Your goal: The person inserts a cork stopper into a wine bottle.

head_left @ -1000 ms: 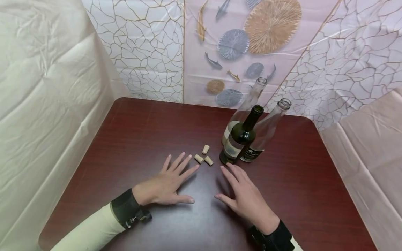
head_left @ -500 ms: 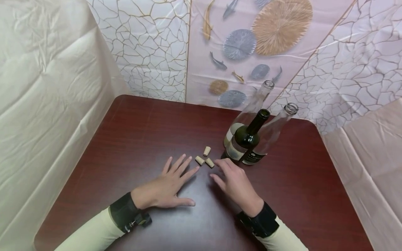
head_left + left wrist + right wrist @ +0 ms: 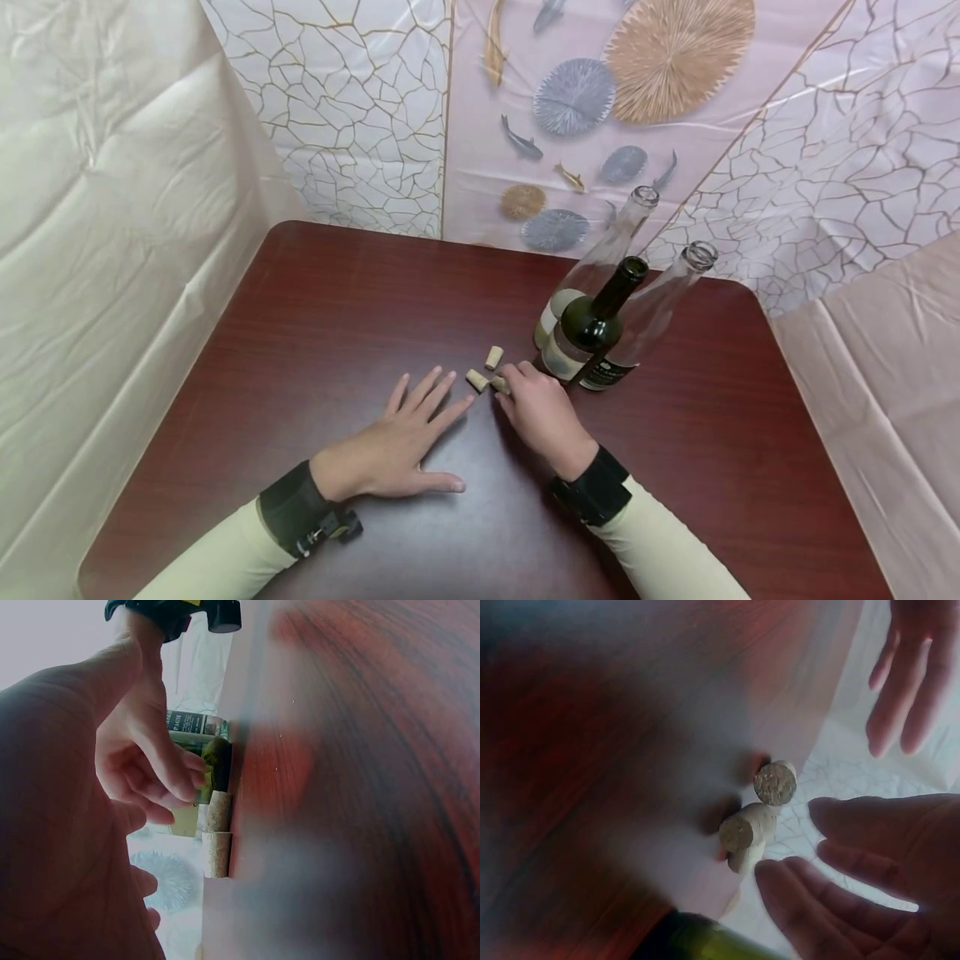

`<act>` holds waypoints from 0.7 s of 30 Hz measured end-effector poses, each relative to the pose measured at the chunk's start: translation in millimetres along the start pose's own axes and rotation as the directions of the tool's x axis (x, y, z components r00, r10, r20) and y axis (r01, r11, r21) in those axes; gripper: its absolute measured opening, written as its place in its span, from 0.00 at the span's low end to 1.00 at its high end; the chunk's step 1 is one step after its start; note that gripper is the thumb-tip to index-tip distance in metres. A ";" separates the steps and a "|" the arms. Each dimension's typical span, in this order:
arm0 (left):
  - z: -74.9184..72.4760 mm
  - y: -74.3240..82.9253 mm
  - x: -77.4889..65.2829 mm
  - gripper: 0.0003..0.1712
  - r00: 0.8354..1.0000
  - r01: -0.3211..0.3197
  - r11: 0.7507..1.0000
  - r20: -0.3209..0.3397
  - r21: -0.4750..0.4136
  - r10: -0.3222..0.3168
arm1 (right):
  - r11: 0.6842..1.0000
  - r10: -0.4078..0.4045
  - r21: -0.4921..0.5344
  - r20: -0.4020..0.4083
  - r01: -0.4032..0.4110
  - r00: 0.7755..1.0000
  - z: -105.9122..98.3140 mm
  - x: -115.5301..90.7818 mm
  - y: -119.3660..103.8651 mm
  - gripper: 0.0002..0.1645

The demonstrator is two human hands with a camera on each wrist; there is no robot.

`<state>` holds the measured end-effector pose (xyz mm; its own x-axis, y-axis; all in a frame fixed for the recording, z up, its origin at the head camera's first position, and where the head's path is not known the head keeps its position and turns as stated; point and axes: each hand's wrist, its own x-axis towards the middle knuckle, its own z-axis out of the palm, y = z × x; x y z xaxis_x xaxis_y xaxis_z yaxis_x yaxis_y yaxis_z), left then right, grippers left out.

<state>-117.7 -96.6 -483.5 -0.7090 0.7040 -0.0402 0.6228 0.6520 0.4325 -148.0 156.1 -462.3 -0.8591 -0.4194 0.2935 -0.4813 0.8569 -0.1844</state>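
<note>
Three corks lie in a small cluster: a back cork point(image 3: 494, 357), a left cork point(image 3: 477, 381) and a right cork point(image 3: 500, 384) partly covered by fingers. Over that right cork reaches my right hand point(image 3: 543, 414), thumb and fingers bent around it. The right wrist view has a gap between thumb and fingertips, with the near cork point(image 3: 739, 832) just beyond them, not pinched. My left hand point(image 3: 397, 450) lies spread on the table with fingers straight, its fingertips close to the left cork. In the left wrist view two corks point(image 3: 217, 855) show beyond the hand.
A dark green wine bottle point(image 3: 591, 325) stands upright right behind my right hand. Two clear bottles, one at the back point(image 3: 607, 246) and one at the right point(image 3: 658, 304), stand against it. The reddish-brown table point(image 3: 360, 292) is bordered by cloth hangings point(image 3: 360, 125).
My right hand has moved left and forward from beside the green bottle to the right cork, its fingers bending more. My left hand has stayed in place. The head view has shifted slightly.
</note>
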 end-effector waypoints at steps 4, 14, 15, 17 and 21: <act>-1.2 2.2 -1.7 0.62 1.000 -0.001 1.000 0.008 -0.011 0.001 | 0.998 0.034 -0.046 0.061 -0.031 0.998 5.4 6.9 -2.9 0.15; 1.5 3.1 -3.7 0.62 1.000 -0.014 1.000 -0.007 -0.008 0.014 | 0.989 0.097 -0.123 0.122 -0.082 0.988 17.0 14.2 -4.1 0.12; 1.5 3.1 -3.7 0.62 1.000 -0.014 1.000 -0.008 -0.010 0.014 | 0.989 0.099 -0.122 0.120 -0.084 0.988 17.3 14.8 -3.9 0.11; 1.2 3.1 -3.7 0.62 1.000 -0.013 1.000 -0.010 -0.015 0.013 | 0.989 0.102 -0.118 0.116 -0.088 0.988 17.7 15.4 -3.5 0.10; 0.6 2.8 -3.1 0.61 0.999 -0.022 0.999 -0.032 -0.025 0.022 | 0.991 0.113 -0.090 0.113 -0.103 0.987 14.7 15.3 -4.3 0.11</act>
<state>-113.6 -96.7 -482.6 -0.7057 0.7085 -0.0018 0.6303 0.6289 0.4553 -161.6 141.6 -470.8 -0.9220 -0.3513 0.1628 -0.3729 0.9189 -0.1288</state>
